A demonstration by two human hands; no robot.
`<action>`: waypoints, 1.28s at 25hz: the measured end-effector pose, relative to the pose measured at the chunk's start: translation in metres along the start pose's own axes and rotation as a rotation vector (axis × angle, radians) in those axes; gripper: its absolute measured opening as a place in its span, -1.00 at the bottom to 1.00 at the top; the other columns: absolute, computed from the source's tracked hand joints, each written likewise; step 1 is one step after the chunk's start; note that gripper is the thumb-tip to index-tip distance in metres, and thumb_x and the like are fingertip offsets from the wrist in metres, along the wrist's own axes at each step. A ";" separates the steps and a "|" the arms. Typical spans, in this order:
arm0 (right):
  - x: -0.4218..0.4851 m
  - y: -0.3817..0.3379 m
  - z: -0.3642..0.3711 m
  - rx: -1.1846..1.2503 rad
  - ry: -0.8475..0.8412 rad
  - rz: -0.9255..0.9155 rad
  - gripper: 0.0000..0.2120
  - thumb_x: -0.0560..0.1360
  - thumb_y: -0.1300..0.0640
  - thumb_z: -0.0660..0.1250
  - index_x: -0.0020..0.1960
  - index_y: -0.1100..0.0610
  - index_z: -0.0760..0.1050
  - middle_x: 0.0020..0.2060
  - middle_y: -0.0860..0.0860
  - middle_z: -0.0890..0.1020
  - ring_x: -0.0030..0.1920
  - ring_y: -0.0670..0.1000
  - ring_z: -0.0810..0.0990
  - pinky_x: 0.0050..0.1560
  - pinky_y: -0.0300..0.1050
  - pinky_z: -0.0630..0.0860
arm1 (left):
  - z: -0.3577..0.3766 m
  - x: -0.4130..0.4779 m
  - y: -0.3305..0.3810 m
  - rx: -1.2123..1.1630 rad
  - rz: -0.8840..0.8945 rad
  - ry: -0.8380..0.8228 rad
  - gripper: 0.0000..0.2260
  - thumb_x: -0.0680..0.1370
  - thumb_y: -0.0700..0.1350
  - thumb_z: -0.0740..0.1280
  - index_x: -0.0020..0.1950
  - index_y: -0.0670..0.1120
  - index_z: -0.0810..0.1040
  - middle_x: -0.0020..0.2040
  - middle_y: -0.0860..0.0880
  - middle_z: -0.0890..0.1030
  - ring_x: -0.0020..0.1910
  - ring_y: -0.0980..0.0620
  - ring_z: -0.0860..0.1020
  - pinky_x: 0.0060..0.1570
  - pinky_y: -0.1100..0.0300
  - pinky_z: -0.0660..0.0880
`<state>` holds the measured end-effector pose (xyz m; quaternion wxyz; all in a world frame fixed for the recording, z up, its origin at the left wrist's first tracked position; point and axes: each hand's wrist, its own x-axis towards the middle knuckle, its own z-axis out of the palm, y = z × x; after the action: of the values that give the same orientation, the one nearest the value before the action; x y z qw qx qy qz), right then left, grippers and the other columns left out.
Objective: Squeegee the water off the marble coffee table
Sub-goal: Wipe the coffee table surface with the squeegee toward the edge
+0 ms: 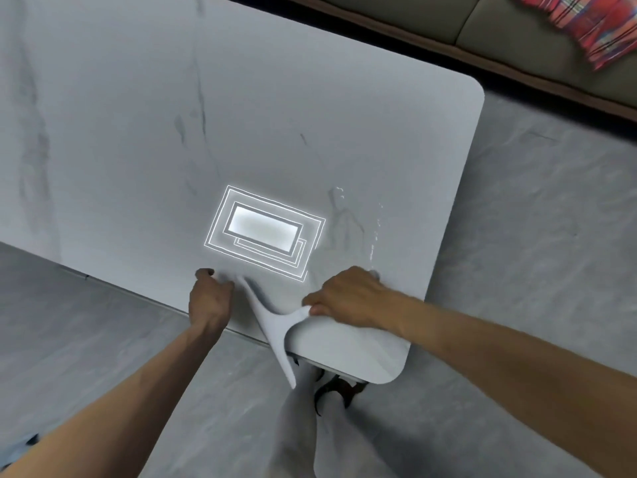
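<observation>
1. The white squeegee is found at the lower centre of the frame, laid across the near edge of the marble bench, its long part running down past that edge and out over the floor
2. The right hand is closed round the squeegee's side arm, its fingers curled tightly on it; the left hand is set at the upper end, its fingers bent on the white tip and apparently pinching it
3. A stroke near the lower right corner of the bench is judged to be in hand; a thin line of water and scattered drops are seen just right of the right hand, so that strip is judged not yet cleared
4. For the next move, the blade would need to be pressed flat and drawn evenly toward an edge, so that the water is carried off rather than smeared
5. The near edge and the rounded right edge are both close by, with open floor beyond each; a lamp reflection is seen above the hands, and the sofa at the upper right lies well apart
</observation>
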<state>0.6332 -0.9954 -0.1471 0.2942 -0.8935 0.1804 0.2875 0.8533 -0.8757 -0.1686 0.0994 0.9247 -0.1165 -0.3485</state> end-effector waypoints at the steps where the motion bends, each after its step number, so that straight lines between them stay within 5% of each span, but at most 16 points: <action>1: 0.014 -0.012 0.001 -0.021 -0.024 -0.023 -0.66 0.60 -0.23 0.00 0.33 -0.30 0.35 0.01 -0.01 0.62 0.01 0.15 0.55 -0.06 0.11 0.43 | -0.006 0.007 0.000 0.002 0.002 -0.011 -0.56 0.53 -0.15 0.25 0.40 -0.15 0.30 0.24 -0.26 0.53 0.16 -0.26 0.53 0.13 -0.04 0.47; 7: 0.042 0.022 -0.038 0.046 0.052 0.123 -0.70 0.58 -0.21 0.04 0.25 -0.34 0.40 0.03 -0.01 0.64 0.04 0.12 0.58 0.01 0.13 0.45 | -0.025 0.046 0.038 0.089 0.171 -0.078 -0.59 0.54 -0.16 0.21 0.39 -0.17 0.33 0.26 -0.21 0.54 0.21 -0.23 0.51 0.08 0.04 0.43; 14: -0.034 0.150 -0.074 0.126 0.288 0.534 -0.67 0.61 -0.19 0.02 0.29 -0.29 0.43 0.14 -0.09 0.64 0.11 0.06 0.58 -0.04 -0.08 0.40 | 0.010 0.042 0.115 0.066 0.299 -0.152 -0.62 0.61 -0.17 0.13 0.42 -0.22 0.33 0.29 -0.22 0.52 0.29 -0.18 0.48 0.32 0.01 0.38; 19: -0.097 0.173 -0.064 0.131 0.378 0.664 -0.70 0.62 -0.12 0.08 0.27 -0.21 0.48 -0.03 -0.07 0.68 -0.08 0.06 0.62 -0.21 -0.14 0.33 | 0.064 0.030 0.150 0.328 0.620 -0.130 -0.70 0.49 -0.29 0.17 0.22 -0.27 0.40 0.13 -0.25 0.48 0.15 -0.23 0.47 0.13 -0.05 0.47; 22: -0.093 0.185 -0.088 0.336 0.504 0.688 -0.69 0.63 -0.08 0.08 0.29 -0.11 0.47 -0.13 -0.01 0.62 -0.12 0.13 0.60 -0.18 -0.07 0.42 | 0.099 0.028 0.165 0.573 0.676 -0.101 -0.41 0.44 -0.09 0.35 0.40 -0.23 0.25 0.32 -0.31 0.33 0.27 -0.38 0.35 0.26 -0.12 0.39; 24: -0.064 0.207 -0.122 0.479 0.570 0.717 -0.66 0.63 -0.06 0.08 0.35 -0.04 0.39 -0.04 0.05 0.59 -0.01 0.19 0.57 -0.07 -0.03 0.45 | 0.117 0.029 0.172 0.700 0.601 -0.073 -0.03 0.28 0.14 0.54 0.50 -0.17 0.11 0.44 -0.40 0.19 0.30 -0.56 0.25 0.29 -0.29 0.30; 26: -0.025 0.232 -0.156 0.627 0.633 0.761 -0.61 0.60 0.00 0.06 0.42 -0.03 0.28 0.10 0.12 0.55 0.06 0.21 0.53 -0.07 -0.03 0.46 | 0.129 0.032 0.174 0.748 0.575 -0.064 0.10 0.24 0.21 0.54 0.56 -0.12 -0.01 0.47 -0.46 0.07 0.33 -0.66 0.14 0.32 -0.36 0.22; 30: 0.017 0.252 -0.176 0.830 0.673 0.853 -0.55 0.56 0.05 0.00 0.44 -0.13 0.15 0.01 0.13 0.52 -0.20 0.16 0.50 -0.45 -0.15 0.40 | 0.136 0.039 0.171 0.811 0.627 -0.035 -0.02 0.40 0.24 0.41 0.57 -0.15 -0.09 0.45 -0.54 0.05 0.31 -0.70 0.15 0.27 -0.36 0.29; 32: 0.008 0.240 -0.153 0.711 0.614 0.818 -0.54 0.59 0.07 0.01 0.48 -0.13 0.09 0.07 0.17 0.55 -0.18 0.22 0.55 -0.38 -0.05 0.50 | 0.133 0.039 0.173 0.783 0.646 -0.022 -0.22 0.55 0.09 0.28 0.57 -0.17 -0.10 0.44 -0.56 0.04 0.30 -0.70 0.15 0.27 -0.36 0.28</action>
<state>0.5835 -1.2758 -0.1527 0.3745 -0.6411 0.6692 0.0292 0.7673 -1.0657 -0.2452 -0.1533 0.8058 -0.5194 -0.2397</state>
